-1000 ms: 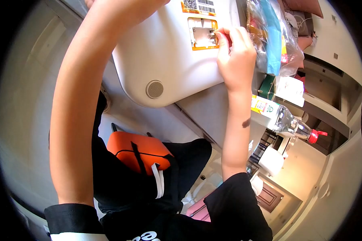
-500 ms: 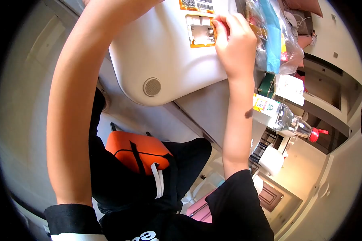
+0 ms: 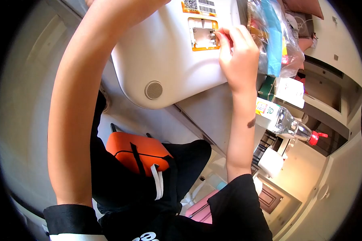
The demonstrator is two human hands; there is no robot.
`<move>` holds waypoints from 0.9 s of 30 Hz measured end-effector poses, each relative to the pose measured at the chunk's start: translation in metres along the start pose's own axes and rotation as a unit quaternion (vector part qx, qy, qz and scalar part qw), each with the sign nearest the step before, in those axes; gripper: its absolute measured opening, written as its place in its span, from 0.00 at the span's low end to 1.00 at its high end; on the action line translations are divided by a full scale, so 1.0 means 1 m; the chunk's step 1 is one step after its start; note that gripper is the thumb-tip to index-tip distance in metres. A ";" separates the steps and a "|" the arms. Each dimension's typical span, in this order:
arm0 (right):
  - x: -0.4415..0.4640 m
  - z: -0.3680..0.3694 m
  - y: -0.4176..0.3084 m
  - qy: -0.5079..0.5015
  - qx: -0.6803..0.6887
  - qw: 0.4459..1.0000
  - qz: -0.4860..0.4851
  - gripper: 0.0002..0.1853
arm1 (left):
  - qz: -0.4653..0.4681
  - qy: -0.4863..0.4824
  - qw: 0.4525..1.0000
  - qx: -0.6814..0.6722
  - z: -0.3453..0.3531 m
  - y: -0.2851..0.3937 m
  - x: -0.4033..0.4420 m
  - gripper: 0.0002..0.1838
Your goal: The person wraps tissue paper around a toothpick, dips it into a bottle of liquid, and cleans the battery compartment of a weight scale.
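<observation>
A white, rounded plastic appliance [image 3: 161, 56] fills the upper middle, with a round grey mesh grille [image 3: 153, 90] at its lower corner. In its face is a rectangular battery compartment [image 3: 204, 35] with metal contacts and an orange-brown edge. Above that is a label with barcodes [image 3: 201, 6]. My right hand [image 3: 239, 50] is at the compartment's right edge, thumb and forefinger bent together at the metal contacts. Whatever lies between those fingertips is too small to make out. My left forearm [image 3: 74, 112] reaches up past the appliance's left side, and its hand is beyond the top edge.
Plastic bags with a blue packet [image 3: 273, 38] lie right of the appliance. Below them are a green box [image 3: 266, 88] and a clear bottle with a red cap [image 3: 291, 122]. An orange case [image 3: 138, 150] with black straps rests by my lap. A pink case [image 3: 201, 207] stands lower down.
My right hand and the appliance sit slightly lower and further right in view. The right forefinger and thumb have shifted slightly along the compartment's right edge.
</observation>
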State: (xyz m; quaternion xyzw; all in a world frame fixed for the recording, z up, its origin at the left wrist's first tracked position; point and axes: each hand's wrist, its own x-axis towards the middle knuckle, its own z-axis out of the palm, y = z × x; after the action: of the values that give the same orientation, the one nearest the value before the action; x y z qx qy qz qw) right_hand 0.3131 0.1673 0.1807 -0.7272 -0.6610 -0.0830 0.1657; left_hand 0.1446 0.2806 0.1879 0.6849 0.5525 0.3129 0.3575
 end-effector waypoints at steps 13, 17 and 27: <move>0.015 0.006 0.003 0.013 -0.003 0.999 -0.034 0.03 | 0.005 0.005 1.000 -0.010 0.001 -0.003 0.000 0.38; -0.003 -0.002 0.002 -0.006 -0.020 1.000 -0.013 0.03 | 0.010 0.012 1.000 -0.012 0.003 -0.005 0.002 0.37; -0.004 -0.002 0.001 -0.007 0.024 1.000 -0.010 0.03 | 0.009 0.019 0.999 -0.045 0.003 -0.005 0.002 0.37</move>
State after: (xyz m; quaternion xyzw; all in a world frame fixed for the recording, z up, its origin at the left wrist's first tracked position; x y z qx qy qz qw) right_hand 0.3141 0.1632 0.1811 -0.7169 -0.6712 -0.0632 0.1778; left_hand 0.1448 0.2829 0.1822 0.6671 0.5386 0.3531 0.3744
